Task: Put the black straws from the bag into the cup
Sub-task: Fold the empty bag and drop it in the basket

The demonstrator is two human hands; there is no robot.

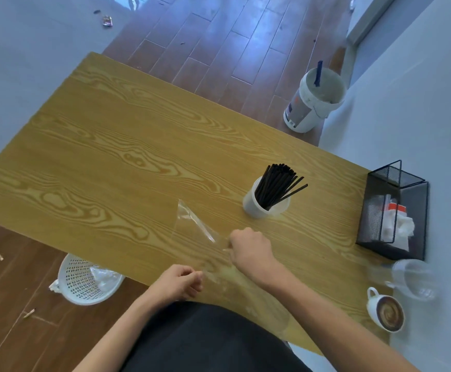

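A bundle of black straws (279,187) stands leaning in a white cup (254,206) on the right part of the wooden table (106,157). A clear plastic bag (195,226) lies flat in front of the cup and looks empty. My right hand (251,249) is closed on the bag's near right edge. My left hand (181,281) is at the table's near edge with its fingers pinched on the bag's near end.
A black mesh organiser (396,210) holding napkins stands at the right edge. Near it are clear plastic cups (412,279) and a coffee cup (386,312). A white basket (87,280) sits on the floor at left, a white bucket (315,99) beyond the table.
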